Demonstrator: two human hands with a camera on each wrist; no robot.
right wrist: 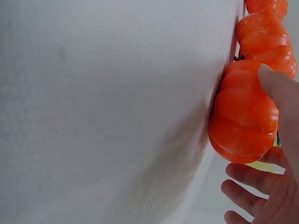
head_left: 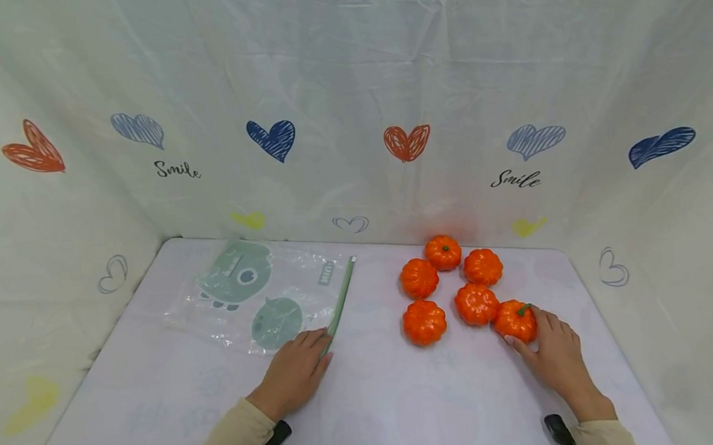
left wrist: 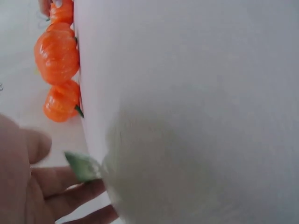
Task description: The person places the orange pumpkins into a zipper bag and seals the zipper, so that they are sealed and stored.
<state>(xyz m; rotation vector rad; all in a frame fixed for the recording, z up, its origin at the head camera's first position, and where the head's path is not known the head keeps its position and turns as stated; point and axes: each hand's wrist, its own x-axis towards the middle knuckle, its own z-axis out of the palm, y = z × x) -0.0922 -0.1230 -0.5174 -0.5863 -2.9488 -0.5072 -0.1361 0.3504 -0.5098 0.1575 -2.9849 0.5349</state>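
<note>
A pale cloth printed with hearts and the word "Smile" is hanging behind and to both sides of the white table [head_left: 380,406] I am looking down at. My left hand [head_left: 294,375] is lying on the table with its fingers fairly straight, the fingertips pressing on the near end of the green zip strip [head_left: 340,301] of a clear plastic bag [head_left: 256,298]; nothing is being pinched. The bag is lying flat on the left half of the table, printed with green cartoon shapes, its strip running away from me toward the cloth. In the left wrist view I am seeing that green corner just beside my fingers [left wrist: 70,191].

My right hand [head_left: 556,357] is curling round the nearest pumpkin [head_left: 516,321], thumb on one side and fingers on the other, while it is sitting on the table on the right half. The right wrist view is showing the thumb [right wrist: 280,88] pressing on its orange ribs. This pumpkin is touching the next one in a cluster of five other small orange pumpkins [head_left: 452,286], which is sitting between the bag and my right hand, toward the back of the table.
</note>
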